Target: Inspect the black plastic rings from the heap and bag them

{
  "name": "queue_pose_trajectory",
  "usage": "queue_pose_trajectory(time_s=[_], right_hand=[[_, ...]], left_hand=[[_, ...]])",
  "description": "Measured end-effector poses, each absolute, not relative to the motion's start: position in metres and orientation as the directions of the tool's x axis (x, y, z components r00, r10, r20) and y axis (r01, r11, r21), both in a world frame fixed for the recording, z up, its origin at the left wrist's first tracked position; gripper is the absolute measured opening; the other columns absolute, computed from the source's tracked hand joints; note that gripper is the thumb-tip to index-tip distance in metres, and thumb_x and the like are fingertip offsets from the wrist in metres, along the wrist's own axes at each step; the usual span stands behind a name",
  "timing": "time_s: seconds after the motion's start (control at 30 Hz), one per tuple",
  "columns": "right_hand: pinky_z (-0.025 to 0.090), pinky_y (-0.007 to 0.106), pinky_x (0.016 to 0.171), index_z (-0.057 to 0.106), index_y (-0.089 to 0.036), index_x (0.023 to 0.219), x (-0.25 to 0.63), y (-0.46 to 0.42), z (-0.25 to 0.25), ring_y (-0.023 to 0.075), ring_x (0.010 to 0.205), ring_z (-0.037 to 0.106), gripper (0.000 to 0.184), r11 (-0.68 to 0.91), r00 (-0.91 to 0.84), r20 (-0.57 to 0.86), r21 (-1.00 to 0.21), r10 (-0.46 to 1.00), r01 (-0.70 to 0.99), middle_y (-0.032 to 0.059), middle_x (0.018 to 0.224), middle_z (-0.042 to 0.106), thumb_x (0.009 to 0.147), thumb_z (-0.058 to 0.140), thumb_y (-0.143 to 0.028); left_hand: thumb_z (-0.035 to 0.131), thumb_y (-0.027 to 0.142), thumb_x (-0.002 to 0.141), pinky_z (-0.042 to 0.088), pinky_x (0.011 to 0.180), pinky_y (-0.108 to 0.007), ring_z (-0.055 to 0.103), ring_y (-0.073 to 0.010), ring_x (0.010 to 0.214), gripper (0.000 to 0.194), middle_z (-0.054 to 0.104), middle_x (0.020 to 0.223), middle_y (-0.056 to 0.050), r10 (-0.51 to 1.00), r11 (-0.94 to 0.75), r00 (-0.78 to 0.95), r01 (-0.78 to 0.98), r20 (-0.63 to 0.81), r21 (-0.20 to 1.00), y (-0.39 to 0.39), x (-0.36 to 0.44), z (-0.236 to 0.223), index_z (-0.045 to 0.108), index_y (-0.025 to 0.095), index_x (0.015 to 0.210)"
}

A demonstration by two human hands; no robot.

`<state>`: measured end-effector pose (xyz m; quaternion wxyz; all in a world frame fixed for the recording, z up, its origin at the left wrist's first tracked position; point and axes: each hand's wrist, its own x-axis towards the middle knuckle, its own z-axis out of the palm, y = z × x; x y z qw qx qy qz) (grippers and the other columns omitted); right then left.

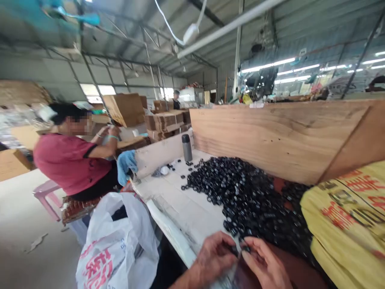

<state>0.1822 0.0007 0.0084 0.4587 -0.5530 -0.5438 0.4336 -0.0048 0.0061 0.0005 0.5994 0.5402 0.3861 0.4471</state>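
Note:
Close together at the bottom of the view, my two hands work over the near edge of the white tabletop point(180, 202). My left hand point(215, 255), slightly blurred, has its fingers curled round a small black piece. Between the thumb and forefinger of my right hand point(264, 261) is a small black ring-like part point(246, 248), pinched near the left fingertips. Just beyond the hands spreads a large heap of black ring-shaped parts point(240, 188), like those in my fingers. Whether the pieces in both hands are joined, I cannot tell.
A yellow printed sack point(345, 224) lies at the right. Wooden boards point(279, 138) wall the table's back, where a grey flask point(187, 148) stands. A white plastic bag point(120, 241) hangs at the near left, by a blue cloth point(126, 166). Another person point(75, 156) sits at left.

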Motion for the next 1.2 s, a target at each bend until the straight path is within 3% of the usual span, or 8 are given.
queue_pose_trajectory(time_s=[0.13, 0.33, 0.57, 0.8, 0.93, 1.03, 1.1, 1.2], right_hand=[[0.058, 0.031, 0.083, 0.073, -0.020, 0.099, 0.184, -0.002, 0.014, 0.0233, 0.091, 0.070, 0.030, 0.146, -0.010, 0.148, -0.959, 0.989, 0.242, 0.0086, 0.105, 0.073, 0.080, 0.065, -0.042], [0.057, 0.030, 0.077, 0.069, -0.021, 0.107, 0.181, -0.006, 0.005, 0.0203, 0.082, 0.069, 0.025, 0.097, -0.051, 0.087, -0.965, 0.995, 0.243, 0.0051, 0.092, 0.072, 0.088, 0.066, -0.037], [0.054, 0.028, 0.079, 0.070, -0.021, 0.101, 0.179, -0.005, 0.006, 0.0200, 0.090, 0.067, 0.015, 0.259, -0.118, 0.231, -0.891, 0.966, 0.372, 0.0059, 0.100, 0.071, 0.092, 0.062, -0.030], [0.046, 0.028, 0.068, 0.065, -0.020, 0.080, 0.177, -0.007, 0.003, 0.0171, 0.069, 0.060, 0.031, 0.344, -0.185, 0.291, -0.754, 0.939, 0.560, 0.0036, 0.073, 0.063, 0.102, 0.048, -0.035], [0.050, 0.027, 0.070, 0.064, -0.020, 0.102, 0.176, -0.011, 0.005, 0.0178, 0.073, 0.063, 0.020, 0.327, -0.152, 0.290, -0.796, 0.945, 0.509, 0.0045, 0.083, 0.066, 0.099, 0.051, -0.036], [0.052, 0.028, 0.075, 0.061, -0.020, 0.115, 0.177, -0.012, 0.008, 0.0193, 0.080, 0.065, 0.023, 0.377, -0.202, 0.319, -0.800, 0.926, 0.466, 0.0067, 0.093, 0.068, 0.097, 0.054, -0.033], [0.051, 0.028, 0.071, 0.064, -0.020, 0.103, 0.178, -0.012, 0.007, 0.0186, 0.075, 0.064, 0.018, 0.376, -0.217, 0.307, -0.784, 0.927, 0.495, 0.0057, 0.085, 0.068, 0.097, 0.052, -0.032], [0.045, 0.026, 0.061, 0.060, -0.020, 0.073, 0.178, -0.011, 0.005, 0.0153, 0.060, 0.056, 0.033, 0.336, -0.198, 0.272, -0.751, 0.942, 0.569, 0.0022, 0.065, 0.061, 0.100, 0.047, -0.036]], left_hand=[[0.082, 0.031, 0.073, 0.043, 0.061, -0.020, 0.056, -0.0094, 0.064, 0.033, 0.065, 0.073, 0.001, 0.966, 0.073, 0.256, -0.145, -0.034, 0.987, 0.009, -0.006, 0.008, 0.067, 0.016, 0.099], [0.080, 0.032, 0.077, 0.053, 0.085, -0.032, 0.068, -0.0178, 0.088, 0.032, 0.073, 0.096, -0.006, 0.943, 0.064, 0.331, -0.218, 0.012, 0.974, 0.013, -0.005, 0.002, 0.067, 0.015, 0.100], [0.076, 0.031, 0.082, 0.055, 0.089, -0.034, 0.067, -0.0201, 0.095, 0.026, 0.070, 0.103, -0.008, 0.937, -0.078, 0.330, -0.110, 0.111, 0.991, 0.011, -0.008, 0.000, 0.070, 0.016, 0.102], [0.073, 0.031, 0.085, 0.054, 0.089, -0.032, 0.066, -0.0197, 0.097, 0.023, 0.069, 0.104, -0.007, 0.914, -0.175, 0.365, -0.036, 0.176, 0.984, 0.011, -0.010, -0.002, 0.071, 0.017, 0.104], [0.073, 0.033, 0.085, 0.054, 0.090, -0.034, 0.067, -0.0210, 0.098, 0.025, 0.069, 0.105, -0.008, 0.923, -0.122, 0.360, -0.060, 0.135, 0.991, 0.010, -0.008, 0.000, 0.070, 0.017, 0.104], [0.073, 0.033, 0.085, 0.055, 0.091, -0.036, 0.068, -0.0220, 0.098, 0.025, 0.069, 0.105, -0.009, 0.925, -0.073, 0.362, -0.129, 0.116, 0.989, 0.010, -0.007, 0.003, 0.069, 0.016, 0.103], [0.073, 0.031, 0.085, 0.055, 0.090, -0.035, 0.067, -0.0212, 0.097, 0.023, 0.069, 0.104, -0.008, 0.922, -0.086, 0.365, -0.128, 0.128, 0.988, 0.010, -0.008, 0.004, 0.069, 0.016, 0.103], [0.074, 0.029, 0.084, 0.055, 0.089, -0.033, 0.066, -0.0198, 0.096, 0.022, 0.068, 0.103, -0.007, 0.924, -0.116, 0.356, -0.096, 0.143, 0.989, 0.010, -0.008, 0.002, 0.069, 0.017, 0.102]])
